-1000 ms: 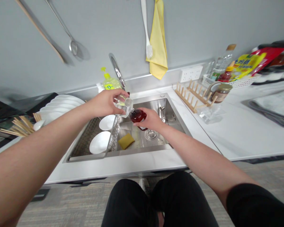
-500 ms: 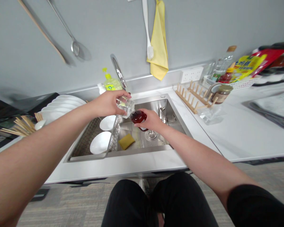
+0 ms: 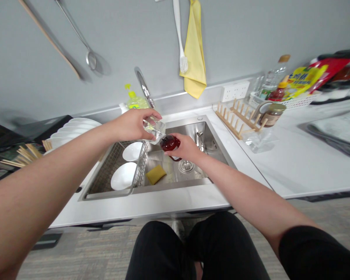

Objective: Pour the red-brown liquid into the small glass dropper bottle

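Note:
My left hand (image 3: 140, 125) is closed around a clear glass container (image 3: 155, 130), held tilted above the sink. In my right hand (image 3: 184, 148) is a small dark red bottle (image 3: 168, 144) with a dark top. The bottle's top meets the container's lower right edge; whether they touch I cannot tell. Both are over the steel sink (image 3: 175, 182). A yellow sponge (image 3: 156, 174) lies in the sink below them. Two white bowls (image 3: 124, 177) sit in the wire rack (image 3: 105, 177) at the sink's left side.
Behind the sink stand a faucet (image 3: 144, 87) and a yellow-green pump bottle (image 3: 136, 102). White plates (image 3: 76, 126) and chopsticks (image 3: 29, 153) are at the left. To the right are a wooden dish rack (image 3: 231, 124), a jar (image 3: 273, 115) and a white basket (image 3: 300, 102). A yellow cloth (image 3: 195, 54) hangs above.
Both hands keep their holds on the clear container and the dark red bottle. The bottle sits very slightly further left; the view has shifted a little.

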`<state>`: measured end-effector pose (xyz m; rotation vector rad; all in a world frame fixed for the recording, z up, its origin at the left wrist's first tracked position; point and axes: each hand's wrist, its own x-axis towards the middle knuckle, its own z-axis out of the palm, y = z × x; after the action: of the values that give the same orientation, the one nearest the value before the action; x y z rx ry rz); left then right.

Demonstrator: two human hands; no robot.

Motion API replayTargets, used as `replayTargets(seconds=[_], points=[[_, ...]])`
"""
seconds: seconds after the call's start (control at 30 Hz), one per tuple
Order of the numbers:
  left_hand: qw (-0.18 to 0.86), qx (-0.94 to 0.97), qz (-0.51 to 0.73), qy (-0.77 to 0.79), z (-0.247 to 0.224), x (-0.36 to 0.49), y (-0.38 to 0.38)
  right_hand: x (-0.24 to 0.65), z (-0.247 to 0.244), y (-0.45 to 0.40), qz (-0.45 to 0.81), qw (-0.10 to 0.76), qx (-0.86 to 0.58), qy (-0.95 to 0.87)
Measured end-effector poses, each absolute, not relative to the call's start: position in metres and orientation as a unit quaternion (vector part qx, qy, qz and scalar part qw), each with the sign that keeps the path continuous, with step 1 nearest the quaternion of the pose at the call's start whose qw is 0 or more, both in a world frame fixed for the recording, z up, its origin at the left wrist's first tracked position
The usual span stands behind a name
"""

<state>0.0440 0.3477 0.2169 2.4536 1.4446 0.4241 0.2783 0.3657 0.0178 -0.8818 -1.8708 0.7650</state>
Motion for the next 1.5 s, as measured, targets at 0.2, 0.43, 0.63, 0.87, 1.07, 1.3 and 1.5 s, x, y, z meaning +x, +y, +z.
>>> replayTargets(seconds=[0.2, 0.43, 0.63, 0.87, 1.07, 1.3, 1.5], points=[[0.115, 0.844, 0.130, 0.507, 0.221, 0.047, 0.349, 0.279, 0.019, 0.365, 0.308, 0.453, -0.355, -0.757], [0.116, 0.850, 0.130, 0.497, 0.225, 0.051, 0.349, 0.279, 0.020, 0.365, 0.300, 0.459, -0.357, -0.756], [0.092, 0.855, 0.108, 0.499, 0.230, 0.054, 0.351, 0.280, 0.019, 0.365, 0.304, 0.471, -0.350, -0.750], [0.088, 0.854, 0.094, 0.504, 0.232, 0.057, 0.353, 0.281, 0.018, 0.366, 0.319, 0.470, -0.349, -0.745], [0.093, 0.853, 0.090, 0.505, 0.236, 0.059, 0.353, 0.282, 0.019, 0.365, 0.302, 0.482, -0.343, -0.748], [0.067, 0.852, 0.043, 0.517, 0.244, 0.067, 0.348, 0.281, 0.020, 0.364, 0.306, 0.483, -0.347, -0.743], [0.080, 0.851, 0.035, 0.518, 0.251, 0.072, 0.350, 0.280, 0.023, 0.362, 0.313, 0.494, -0.343, -0.735]])
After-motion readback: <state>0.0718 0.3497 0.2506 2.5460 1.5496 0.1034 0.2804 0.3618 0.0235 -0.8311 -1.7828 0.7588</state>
